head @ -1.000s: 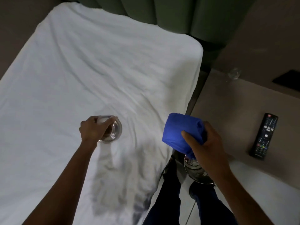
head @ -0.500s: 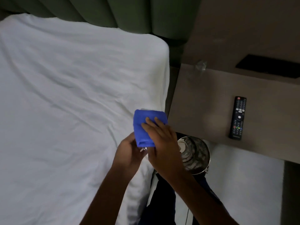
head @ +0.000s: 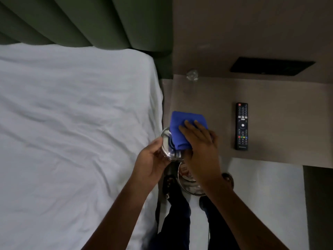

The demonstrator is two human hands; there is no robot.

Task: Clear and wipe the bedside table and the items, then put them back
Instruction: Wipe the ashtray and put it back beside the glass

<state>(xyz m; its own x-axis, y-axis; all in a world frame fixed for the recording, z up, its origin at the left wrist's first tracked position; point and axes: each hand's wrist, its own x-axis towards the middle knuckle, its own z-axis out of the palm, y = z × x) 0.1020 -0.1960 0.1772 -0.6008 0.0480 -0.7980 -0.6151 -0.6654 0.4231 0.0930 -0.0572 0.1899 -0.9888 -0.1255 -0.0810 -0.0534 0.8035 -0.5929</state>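
Note:
My left hand (head: 152, 160) grips a clear drinking glass (head: 166, 143), held over the gap between bed and bedside table. My right hand (head: 200, 148) presses a folded blue cloth (head: 182, 127) onto and into the glass's mouth. The brown bedside table (head: 270, 123) lies to the right. A black remote control (head: 241, 126) rests on it, lengthwise, right of my hands. A second clear glass (head: 192, 75) stands at the table's far left corner against the wall.
The white-sheeted bed (head: 72, 132) fills the left, with a green padded headboard (head: 81, 22) behind it. A metal bin (head: 191, 184) with rubbish stands on the pale floor under my right wrist, by my feet. A black panel (head: 272, 65) sits in the wall above the table.
My left hand lifted the glass off the bed and carried it right toward the table. My right hand brought the blue cloth onto the glass. The view swung right.

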